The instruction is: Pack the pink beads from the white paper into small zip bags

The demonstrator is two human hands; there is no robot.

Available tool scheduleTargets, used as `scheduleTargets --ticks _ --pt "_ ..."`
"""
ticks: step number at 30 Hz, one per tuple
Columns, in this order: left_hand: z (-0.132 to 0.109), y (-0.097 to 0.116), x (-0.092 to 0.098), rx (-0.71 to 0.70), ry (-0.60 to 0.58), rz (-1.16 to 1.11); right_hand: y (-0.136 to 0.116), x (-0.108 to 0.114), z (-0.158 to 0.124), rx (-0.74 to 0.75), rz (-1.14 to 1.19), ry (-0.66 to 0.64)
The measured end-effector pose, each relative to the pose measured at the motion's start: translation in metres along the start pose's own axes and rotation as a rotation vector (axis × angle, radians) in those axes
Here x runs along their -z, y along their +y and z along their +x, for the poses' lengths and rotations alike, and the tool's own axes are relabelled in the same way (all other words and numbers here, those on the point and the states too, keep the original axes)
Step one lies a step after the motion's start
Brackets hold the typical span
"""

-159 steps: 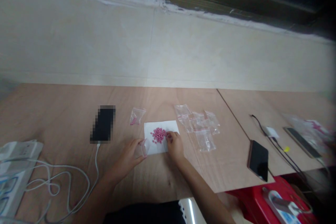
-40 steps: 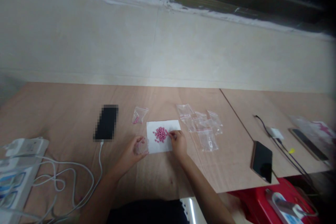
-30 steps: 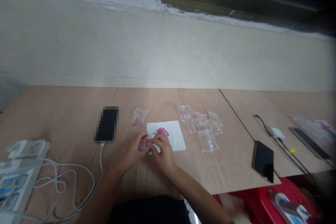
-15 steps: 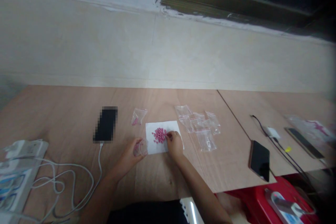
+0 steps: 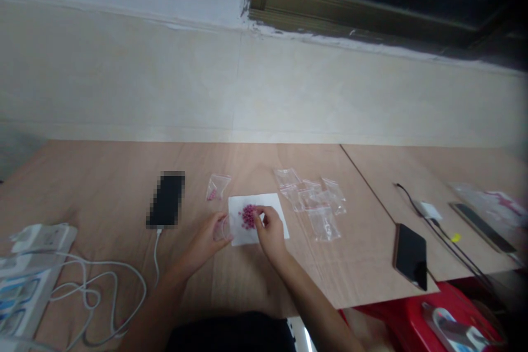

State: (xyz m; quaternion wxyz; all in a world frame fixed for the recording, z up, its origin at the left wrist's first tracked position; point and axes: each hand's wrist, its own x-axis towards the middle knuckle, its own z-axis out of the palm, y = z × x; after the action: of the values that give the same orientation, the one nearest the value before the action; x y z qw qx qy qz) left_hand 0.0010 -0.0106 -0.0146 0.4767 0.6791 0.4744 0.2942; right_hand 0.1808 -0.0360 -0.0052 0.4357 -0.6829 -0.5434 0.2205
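Observation:
My left hand point(image 5: 208, 237) holds a small clear plastic bag point(image 5: 221, 228) by the left edge of a white sheet of paper point(image 5: 272, 201). A cluster of small pink beads point(image 5: 247, 215) lies on the sheet. Over the right side of that cluster is my right hand point(image 5: 271, 231), thumb and fingertips pinched together. Whatever may be between those fingertips is too small to make out. Behind the left hand, another clear zip bag point(image 5: 218, 185) lies flat with a few pink beads inside.
Several clear zip bags point(image 5: 324, 224) overlap right of the sheet. A black phone point(image 5: 165, 199) with a white cable lies to the left, near a power strip point(image 5: 25, 280). Farther right are another phone point(image 5: 410, 256), dark cables and a red stool point(image 5: 406, 319).
My right hand has moved left across the beads and covers part of them. The left hand stays by the sheet with its bag. The view has shifted slightly.

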Motion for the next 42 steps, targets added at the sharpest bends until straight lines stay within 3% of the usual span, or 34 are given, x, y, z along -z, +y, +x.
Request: scheduleTargets --ticks 4,8,13,17,19,25,28,32,37,42 --pt "-0.008 -0.001 0.001 0.022 0.031 0.029 0.037 -0.006 0.024 -0.096 -0.187 0.059" --pt "-0.017 0.0 0.001 0.044 0.012 0.037 0.046 -0.007 0.031 -0.116 -0.174 0.039" --pt "-0.018 0.005 0.001 0.074 0.01 0.023 0.014 0.003 0.014 -0.085 -0.08 0.046" --pt "-0.01 0.009 -0.003 0.041 -0.002 -0.007 -0.024 0.0 -0.014 0.139 0.102 -0.105" --pt "-0.005 0.008 -0.004 0.029 0.01 -0.018 -0.03 -0.003 -0.02 0.168 0.135 -0.145" --pt "-0.001 -0.001 0.0 0.006 0.019 0.032 0.019 -0.001 0.009 -0.033 -0.1 0.067" --pt "-0.002 -0.002 0.003 0.005 0.035 0.046 0.042 -0.003 0.025 -0.042 -0.189 0.03" --pt "-0.007 -0.003 0.004 0.032 0.033 0.044 0.052 -0.003 0.031 -0.041 -0.184 -0.003" --pt "-0.012 -0.004 0.001 0.04 0.042 0.037 0.027 0.006 0.019 -0.041 -0.131 0.006" --pt "-0.007 0.004 -0.003 0.027 0.009 -0.006 -0.028 -0.001 -0.01 0.169 0.081 -0.12"
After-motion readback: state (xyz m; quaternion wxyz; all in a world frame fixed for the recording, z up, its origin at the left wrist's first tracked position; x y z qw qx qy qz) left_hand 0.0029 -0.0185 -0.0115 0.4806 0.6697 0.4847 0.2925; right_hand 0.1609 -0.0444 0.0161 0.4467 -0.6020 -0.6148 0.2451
